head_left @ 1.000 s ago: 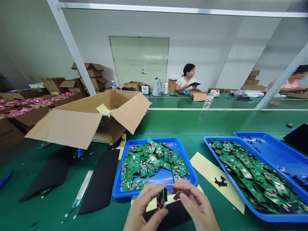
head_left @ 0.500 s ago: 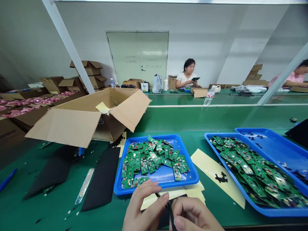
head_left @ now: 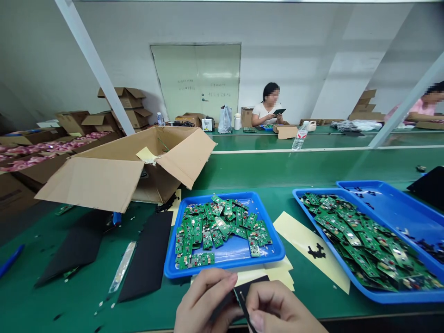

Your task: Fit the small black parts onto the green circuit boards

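Low in the view, my left hand (head_left: 207, 296) is closed on a circuit board (head_left: 237, 296), of which only a narrow green edge shows between the fingers. My right hand (head_left: 275, 305) pinches a thin black strip (head_left: 244, 311) against or just beside that board; contact is hard to make out. Behind the hands stands a blue tray (head_left: 224, 266) with many loose green circuit boards (head_left: 208, 231). Pale yellow sheets (head_left: 282, 273) and a black sheet (head_left: 258, 280) lie under and beyond my fingers.
An open cardboard box (head_left: 104, 173) stands at the left, near black sheets (head_left: 147, 259) and a blue pen (head_left: 12, 260). To the right, another blue tray (head_left: 367, 289) is heaped with boards. A water bottle (head_left: 300, 138) stands further back. One person (head_left: 268, 111) sits across the tables, another at far right.
My right hand has moved slightly up and left with the black strip, closer to my left fingers. A green board edge now shows between the hands. The view has shifted slightly.
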